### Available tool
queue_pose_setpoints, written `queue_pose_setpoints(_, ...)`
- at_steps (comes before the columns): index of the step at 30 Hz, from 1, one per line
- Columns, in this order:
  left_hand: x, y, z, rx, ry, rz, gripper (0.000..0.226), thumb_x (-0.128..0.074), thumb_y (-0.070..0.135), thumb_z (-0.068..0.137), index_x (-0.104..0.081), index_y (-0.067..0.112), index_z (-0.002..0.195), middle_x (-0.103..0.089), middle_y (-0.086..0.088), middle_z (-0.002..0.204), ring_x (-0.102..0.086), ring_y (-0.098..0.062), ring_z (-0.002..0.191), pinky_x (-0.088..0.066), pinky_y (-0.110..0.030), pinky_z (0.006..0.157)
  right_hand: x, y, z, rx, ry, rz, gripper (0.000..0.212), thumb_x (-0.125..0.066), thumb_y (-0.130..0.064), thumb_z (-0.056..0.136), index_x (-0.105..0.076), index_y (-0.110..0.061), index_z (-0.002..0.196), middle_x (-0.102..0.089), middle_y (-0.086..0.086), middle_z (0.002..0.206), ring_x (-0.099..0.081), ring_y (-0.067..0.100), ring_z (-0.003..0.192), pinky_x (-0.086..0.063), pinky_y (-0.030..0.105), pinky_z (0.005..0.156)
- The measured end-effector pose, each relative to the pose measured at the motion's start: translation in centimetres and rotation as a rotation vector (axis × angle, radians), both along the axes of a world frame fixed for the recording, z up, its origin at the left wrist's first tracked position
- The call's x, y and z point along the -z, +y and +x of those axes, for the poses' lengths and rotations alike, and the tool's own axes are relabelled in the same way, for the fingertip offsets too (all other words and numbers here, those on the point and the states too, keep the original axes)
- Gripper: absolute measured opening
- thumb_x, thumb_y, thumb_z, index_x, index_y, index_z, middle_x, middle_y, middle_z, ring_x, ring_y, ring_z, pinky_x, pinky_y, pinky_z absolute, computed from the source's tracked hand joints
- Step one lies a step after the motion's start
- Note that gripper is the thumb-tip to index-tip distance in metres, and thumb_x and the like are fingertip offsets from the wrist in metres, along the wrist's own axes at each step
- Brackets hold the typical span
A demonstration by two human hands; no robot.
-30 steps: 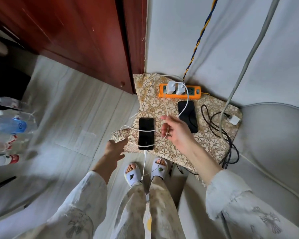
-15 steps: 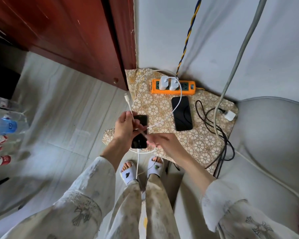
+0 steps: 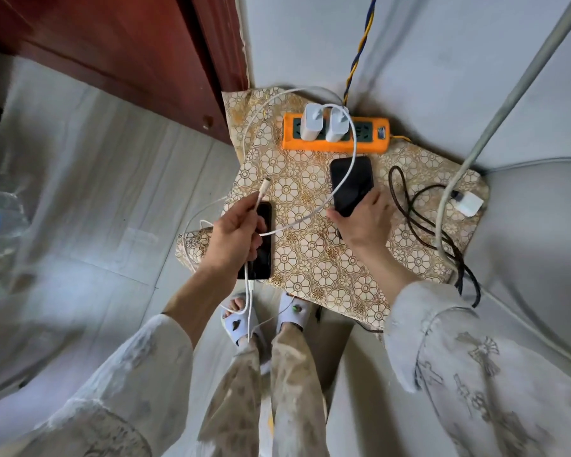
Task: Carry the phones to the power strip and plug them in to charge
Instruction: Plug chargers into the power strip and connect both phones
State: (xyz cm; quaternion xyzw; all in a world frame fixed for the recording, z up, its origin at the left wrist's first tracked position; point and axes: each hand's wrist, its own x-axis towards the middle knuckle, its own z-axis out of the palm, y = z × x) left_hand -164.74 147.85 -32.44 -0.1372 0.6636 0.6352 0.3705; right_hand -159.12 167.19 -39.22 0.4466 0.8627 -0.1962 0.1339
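Nearest, pinched a white cable [image 3: 310, 214] just behind its free plug with the curled left hand [image 3: 234, 239], above the near phone [image 3: 261, 245] lying well short of the power strip [image 3: 335, 145]. Farther, gripped the second phone's [image 3: 351, 181] near end with the right hand [image 3: 365, 222], fingers curled round it. Lay just in front of the power strip, that phone, both white chargers [image 3: 323, 125] seated in its sockets.

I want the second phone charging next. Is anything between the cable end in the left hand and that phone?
Nothing solid. The left hand holds the free cable end; bare patterned cloth lies between it and the second phone, which the right hand grips.
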Motion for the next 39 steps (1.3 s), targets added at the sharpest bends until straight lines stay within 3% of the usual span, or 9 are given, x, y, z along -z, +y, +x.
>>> queue_pose_setpoints(4,0.5,-0.4,0.6,0.089,0.086,-0.073,0.022,-0.045,0.026,0.094,-0.063,0.017,0.102,-0.036,0.016,0.041,-0.032,-0.002,0.036,-0.028,-0.015,0.036,0.9,-0.2,-0.6,0.011,-0.092,-0.017,0.110,-0.074,-0.050,0.065,-0.015,0.005,0.139,-0.026,0.021,0.144,-0.030,0.039,0.128,-0.034,0.051,0.101)
queue_pose_setpoints(8,0.2,-0.7,1.0,0.093,0.180,-0.165,0.018,-0.050,0.017,0.092,-0.065,0.023,0.083,-0.046,0.012,0.040,-0.037,-0.004,0.036,-0.034,-0.018,0.036,0.5,-0.8,0.4,0.086,-0.162,-0.097,0.109,-0.075,-0.053,0.060,-0.020,0.003,0.136,-0.029,0.022,0.139,-0.027,0.039,0.129,-0.029,0.051,0.104)
queue_pose_setpoints(11,-0.4,-0.7,0.4,0.110,0.245,-0.230,0.022,-0.043,0.009,0.094,-0.060,0.013,0.080,-0.055,0.007,0.053,-0.038,-0.002,0.033,-0.034,-0.016,0.035,-1.4,-1.0,1.1,0.254,-0.120,-0.367,0.099,-0.074,-0.046,0.065,-0.023,0.003,0.135,-0.028,0.021,0.140,-0.032,0.035,0.127,-0.037,0.046,0.102)
queue_pose_setpoints(14,-1.5,-1.2,0.8,0.173,0.219,-0.295,0.020,-0.041,0.010,0.095,-0.059,0.003,0.094,-0.048,0.001,0.058,-0.036,-0.002,0.035,-0.030,-0.019,0.039,-4.9,-1.6,2.7,0.518,0.003,-0.704,0.069,-0.074,-0.035,0.066,-0.048,0.001,0.119,-0.058,0.010,0.107,-0.057,0.022,0.094,-0.051,0.034,0.077)
queue_pose_setpoints(19,-6.1,-2.0,3.5,0.281,0.283,-0.281,0.020,-0.054,0.014,0.090,-0.068,0.012,0.103,-0.047,0.010,0.053,-0.037,-0.001,0.037,-0.030,-0.013,0.041,-12.3,-3.3,5.4,0.831,0.109,-1.129,0.041,-0.074,-0.032,0.067,-0.058,-0.007,0.096,-0.063,0.009,0.086,-0.061,0.023,0.080,-0.053,0.031,0.069)
queue_pose_setpoints(23,-11.2,-2.1,4.8,0.301,0.441,-0.220,0.019,-0.061,0.014,0.084,-0.071,0.015,0.100,-0.063,0.000,0.062,-0.046,0.003,0.041,-0.031,-0.002,0.045,-17.4,-3.9,4.3,0.983,0.223,-1.383,0.048,-0.073,-0.038,0.068,-0.055,-0.006,0.099,-0.065,0.010,0.071,-0.065,0.029,0.081,-0.055,0.035,0.069)
queue_pose_setpoints(28,-16.8,-1.8,2.8,0.280,0.626,-0.224,0.019,-0.063,0.018,0.083,-0.072,0.011,0.099,-0.068,0.006,0.087,-0.060,-0.006,0.065,-0.037,0.000,0.059,-22.3,-4.3,0.6,1.028,0.353,-1.484,0.060,-0.076,-0.040,0.064,-0.053,-0.005,0.107,-0.060,0.015,0.089,-0.062,0.034,0.104,-0.058,0.038,0.071)
queue_pose_setpoints(33,-20.7,-1.7,0.8,0.288,0.739,-0.252,0.018,-0.061,0.017,0.085,-0.072,0.009,0.097,-0.071,0.000,0.091,-0.059,-0.006,0.064,-0.035,0.001,0.057,-25.6,-5.2,-2.0,0.947,0.461,-1.496,0.045,-0.075,-0.039,0.067,-0.057,-0.005,0.090,-0.067,0.014,0.066,-0.066,0.028,0.077,-0.056,0.039,0.076)
queue_pose_setpoints(39,-22.2,-2.3,0.5,0.216,0.786,-0.253,0.018,-0.063,0.015,0.084,-0.073,0.005,0.095,-0.068,-0.005,0.075,-0.046,-0.006,0.072,-0.027,0.002,0.045,-27.6,-6.1,-3.3,0.858,0.545,-1.501,0.038,-0.071,-0.038,0.072,-0.057,-0.005,0.086,-0.068,0.011,0.052,-0.064,0.027,0.076,-0.054,0.040,0.076)
